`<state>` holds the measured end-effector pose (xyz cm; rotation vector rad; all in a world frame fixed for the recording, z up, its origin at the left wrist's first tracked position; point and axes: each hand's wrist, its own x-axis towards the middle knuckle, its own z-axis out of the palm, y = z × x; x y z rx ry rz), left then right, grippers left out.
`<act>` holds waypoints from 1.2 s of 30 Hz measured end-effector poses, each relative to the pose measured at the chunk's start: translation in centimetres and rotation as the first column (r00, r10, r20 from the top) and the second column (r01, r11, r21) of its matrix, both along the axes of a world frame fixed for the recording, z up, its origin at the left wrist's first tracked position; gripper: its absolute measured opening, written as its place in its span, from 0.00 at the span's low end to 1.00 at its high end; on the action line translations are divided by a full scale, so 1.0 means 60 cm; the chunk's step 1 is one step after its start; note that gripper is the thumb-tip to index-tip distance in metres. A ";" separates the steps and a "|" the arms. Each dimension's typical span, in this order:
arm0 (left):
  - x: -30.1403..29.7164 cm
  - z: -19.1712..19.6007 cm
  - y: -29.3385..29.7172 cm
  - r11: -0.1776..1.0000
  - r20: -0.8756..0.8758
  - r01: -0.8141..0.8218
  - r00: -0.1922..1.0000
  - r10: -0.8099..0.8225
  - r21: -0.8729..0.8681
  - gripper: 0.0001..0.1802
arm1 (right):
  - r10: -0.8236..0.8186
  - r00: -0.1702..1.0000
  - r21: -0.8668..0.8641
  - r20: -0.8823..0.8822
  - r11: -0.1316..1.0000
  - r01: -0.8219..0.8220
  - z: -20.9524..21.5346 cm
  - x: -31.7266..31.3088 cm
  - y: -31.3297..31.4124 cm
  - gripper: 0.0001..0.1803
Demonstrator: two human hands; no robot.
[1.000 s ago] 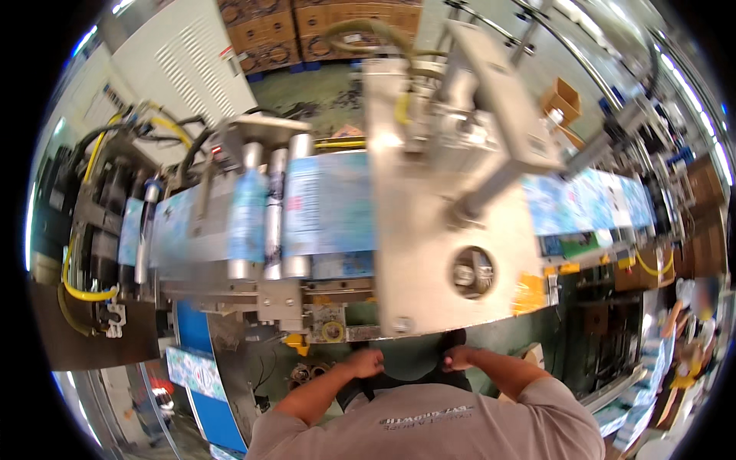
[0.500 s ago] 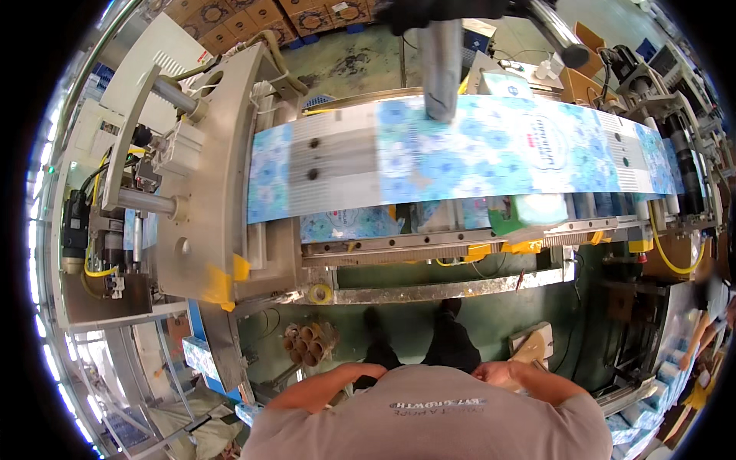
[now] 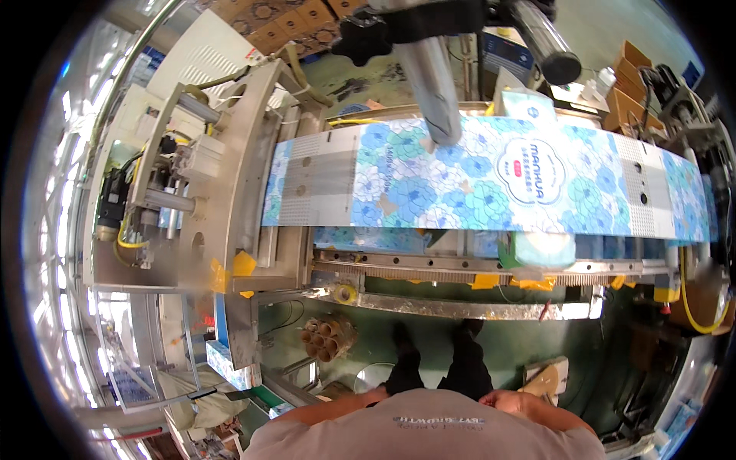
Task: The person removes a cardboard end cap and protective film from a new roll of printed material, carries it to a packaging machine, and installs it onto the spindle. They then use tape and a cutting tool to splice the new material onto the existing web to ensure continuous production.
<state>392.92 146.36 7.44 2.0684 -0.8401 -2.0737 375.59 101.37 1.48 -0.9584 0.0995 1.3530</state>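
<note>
My left hand (image 3: 374,395) rests at the left side of my waist, mostly hidden by my grey shirt (image 3: 422,429). On the other side my right hand (image 3: 504,400) is held against my waist, its fingers largely out of sight. Neither hand touches the machine in front of me. Across that machine runs a wide band of blue flower-printed film (image 3: 429,176), with grey and white stripes between the printed panels. Below the film a wrapped pale-blue pack (image 3: 544,250) sits on the conveyor, and more flower-printed film (image 3: 368,238) shows to its left.
A metal post (image 3: 437,100) with a black clamp knob (image 3: 362,37) stands over the film. The machine's steel side plate (image 3: 230,184) rises at left. A metal crossbar (image 3: 475,307) runs before my legs. Cardboard tubes (image 3: 326,337) are bundled on the floor at left.
The film was blurred and now looks sharp, its printed panels sitting differently. My view has tilted and shifted, so the machine appears lower and further right. Both hands stay at my waist.
</note>
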 end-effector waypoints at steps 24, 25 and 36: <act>0.571 -0.125 -0.196 0.727 0.694 0.626 -0.390 0.605 -0.282 0.22 | -0.553 0.004 0.315 0.833 0.481 0.818 -0.404 0.673 0.191 0.33; 0.595 -0.129 -0.203 0.716 0.656 0.661 -0.440 0.613 -0.226 0.20 | -0.599 -0.105 0.395 0.794 0.377 0.838 -0.420 0.709 0.207 0.34; 0.646 -0.158 -0.210 0.565 0.406 0.804 -0.461 0.789 -0.184 0.15 | -0.803 -0.244 0.494 0.544 0.072 0.867 -0.376 0.838 0.200 0.07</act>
